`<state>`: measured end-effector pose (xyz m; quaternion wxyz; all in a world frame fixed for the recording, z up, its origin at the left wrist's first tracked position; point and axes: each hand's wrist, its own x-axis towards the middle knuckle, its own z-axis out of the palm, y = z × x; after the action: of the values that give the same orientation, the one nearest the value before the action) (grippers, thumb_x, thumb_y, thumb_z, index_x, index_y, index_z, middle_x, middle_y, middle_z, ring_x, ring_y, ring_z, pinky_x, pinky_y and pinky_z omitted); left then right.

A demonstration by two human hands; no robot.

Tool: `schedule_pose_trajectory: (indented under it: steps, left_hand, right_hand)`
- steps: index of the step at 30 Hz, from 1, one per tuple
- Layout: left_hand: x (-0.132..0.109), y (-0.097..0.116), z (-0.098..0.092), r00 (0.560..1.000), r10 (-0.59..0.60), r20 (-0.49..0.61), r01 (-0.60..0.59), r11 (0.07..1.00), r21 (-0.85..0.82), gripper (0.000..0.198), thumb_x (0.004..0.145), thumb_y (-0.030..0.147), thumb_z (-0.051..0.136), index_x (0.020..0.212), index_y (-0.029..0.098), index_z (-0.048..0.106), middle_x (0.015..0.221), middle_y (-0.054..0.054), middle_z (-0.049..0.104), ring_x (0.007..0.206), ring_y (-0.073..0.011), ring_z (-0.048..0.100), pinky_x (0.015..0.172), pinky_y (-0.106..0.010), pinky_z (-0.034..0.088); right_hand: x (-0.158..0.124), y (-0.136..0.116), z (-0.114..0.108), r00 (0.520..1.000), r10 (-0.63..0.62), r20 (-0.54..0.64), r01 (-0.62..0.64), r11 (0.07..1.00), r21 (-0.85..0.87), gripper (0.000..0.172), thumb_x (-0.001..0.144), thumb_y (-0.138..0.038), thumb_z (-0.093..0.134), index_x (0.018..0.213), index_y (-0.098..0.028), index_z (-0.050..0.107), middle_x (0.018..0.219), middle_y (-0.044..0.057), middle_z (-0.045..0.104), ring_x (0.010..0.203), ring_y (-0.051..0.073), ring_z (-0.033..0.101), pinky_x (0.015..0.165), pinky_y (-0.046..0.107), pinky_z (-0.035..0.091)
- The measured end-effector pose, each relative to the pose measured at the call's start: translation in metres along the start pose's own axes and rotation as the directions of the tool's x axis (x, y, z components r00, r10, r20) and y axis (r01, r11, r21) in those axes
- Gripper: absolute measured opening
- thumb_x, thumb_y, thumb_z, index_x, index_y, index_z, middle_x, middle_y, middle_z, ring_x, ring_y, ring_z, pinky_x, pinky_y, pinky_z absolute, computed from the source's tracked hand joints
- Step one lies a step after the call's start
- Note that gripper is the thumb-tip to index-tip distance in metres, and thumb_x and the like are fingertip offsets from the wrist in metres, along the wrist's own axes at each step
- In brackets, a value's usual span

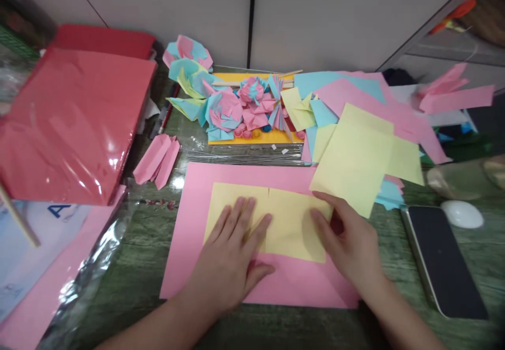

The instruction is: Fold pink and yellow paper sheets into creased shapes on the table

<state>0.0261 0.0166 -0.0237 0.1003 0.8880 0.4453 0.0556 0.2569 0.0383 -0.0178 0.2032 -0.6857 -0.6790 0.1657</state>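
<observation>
A yellow sheet of paper (294,224) lies on a larger pink sheet (292,287) in front of me. Down its middle runs a crease, with a short dark slit or gap at the top edge. My left hand (232,255) rests flat on the left half, fingers spread. At the right edge, the thumb and index finger of my right hand (347,229) pinch the yellow sheet; its other fingers are curled and partly hidden. Past the right hand lies another yellow sheet (351,155), overlapping the pink sheet's top right corner.
Folded paper flowers (226,105) crowd a yellow-orange board (221,139) at the back. Thin wires (244,156) lie before it. To the left are a folded pink piece (158,161) and red plastic-wrapped packs (79,113). A phone (445,260) and white mouse-like object (461,214) sit right.
</observation>
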Motion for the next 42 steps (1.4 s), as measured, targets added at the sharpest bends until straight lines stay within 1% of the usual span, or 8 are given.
schedule_pose_trajectory:
  steps: [4,8,15,21,27,32,35,42]
  left_hand:
    - [-0.0014,0.0008,0.0023,1.0,-0.011,-0.011,0.011,1.0,0.013,0.073,0.085,0.059,0.04,0.144,0.019,0.026,0.151,-0.018,0.017,0.139,-0.0353,0.012,0.107,-0.052,0.028]
    - [-0.0021,0.0015,0.0019,1.0,-0.015,-0.015,0.015,1.0,0.01,0.074,0.084,0.06,0.04,0.144,0.018,0.026,0.151,-0.019,0.015,0.139,-0.036,0.011,0.106,-0.053,0.028]
    - [-0.0017,0.0003,0.0014,1.0,-0.02,-0.001,0.02,1.0,-0.023,0.072,0.086,0.059,0.04,0.144,0.018,0.024,0.152,-0.017,0.013,0.139,-0.0357,0.011,0.106,-0.054,0.027]
    - [-0.0011,0.0008,0.0012,1.0,-0.022,-0.01,0.022,0.999,-0.035,0.07,0.086,0.057,0.041,0.143,0.019,0.027,0.152,-0.017,0.013,0.139,-0.0361,0.011,0.107,-0.053,0.026]
    - [-0.0008,0.0012,0.0,1.0,-0.027,-0.011,0.026,0.999,-0.033,0.07,0.086,0.056,0.042,0.143,0.02,0.026,0.152,-0.016,0.013,0.138,-0.0359,0.012,0.107,-0.053,0.026]
    - [-0.0009,0.001,0.0005,1.0,-0.022,-0.023,0.021,0.999,-0.03,0.07,0.086,0.057,0.042,0.143,0.02,0.027,0.152,-0.017,0.014,0.138,-0.0361,0.013,0.107,-0.052,0.027]
    - [-0.0012,0.0009,0.0011,0.999,-0.027,-0.017,0.027,0.999,-0.034,0.069,0.086,0.058,0.041,0.142,0.02,0.029,0.152,-0.017,0.012,0.138,-0.0362,0.013,0.107,-0.053,0.026]
    - [-0.0007,0.0005,0.0012,0.999,-0.033,-0.022,0.032,0.999,-0.04,0.069,0.086,0.058,0.041,0.142,0.021,0.03,0.152,-0.015,0.015,0.138,-0.0356,0.013,0.107,-0.053,0.026]
  right_hand:
    - [-0.0002,0.0024,-0.0005,0.999,-0.032,0.024,0.034,0.996,-0.085,0.032,0.088,-0.032,0.047,0.117,-0.02,0.054,0.068,0.0,0.061,0.049,0.013,0.052,0.049,0.026,0.042]
    - [-0.0001,0.0035,0.0004,0.997,-0.066,0.048,0.071,0.989,-0.131,0.033,0.089,-0.031,0.044,0.118,-0.019,0.053,0.07,0.003,0.063,0.052,0.015,0.056,0.049,0.027,0.043]
    - [0.0008,0.002,-0.0003,0.987,-0.143,0.068,0.152,0.978,-0.142,0.031,0.09,-0.028,0.041,0.117,-0.019,0.054,0.083,0.006,0.066,0.063,0.018,0.062,0.054,0.029,0.047]
    - [0.0007,0.002,-0.0006,0.986,-0.148,0.075,0.158,0.977,-0.144,0.031,0.09,-0.028,0.041,0.117,-0.019,0.054,0.091,0.008,0.067,0.068,0.018,0.063,0.057,0.03,0.047]
    - [-0.0001,0.003,-0.0013,0.989,-0.122,0.086,0.134,0.98,-0.15,0.031,0.09,-0.028,0.043,0.117,-0.019,0.053,0.085,0.006,0.067,0.062,0.017,0.061,0.053,0.029,0.045]
    - [0.001,0.0025,-0.0031,0.99,-0.109,0.083,0.121,0.982,-0.148,0.031,0.09,-0.029,0.041,0.116,-0.018,0.054,0.072,0.004,0.064,0.053,0.016,0.058,0.047,0.027,0.043]
    - [0.0017,0.0016,-0.0045,0.991,-0.11,0.078,0.121,0.982,-0.148,0.031,0.091,-0.03,0.04,0.115,-0.017,0.055,0.067,0.003,0.063,0.049,0.015,0.056,0.045,0.027,0.042]
    - [0.0016,0.001,-0.0058,0.992,-0.103,0.073,0.113,0.982,-0.152,0.032,0.09,-0.031,0.04,0.115,-0.018,0.055,0.065,0.002,0.062,0.046,0.014,0.054,0.044,0.027,0.042]
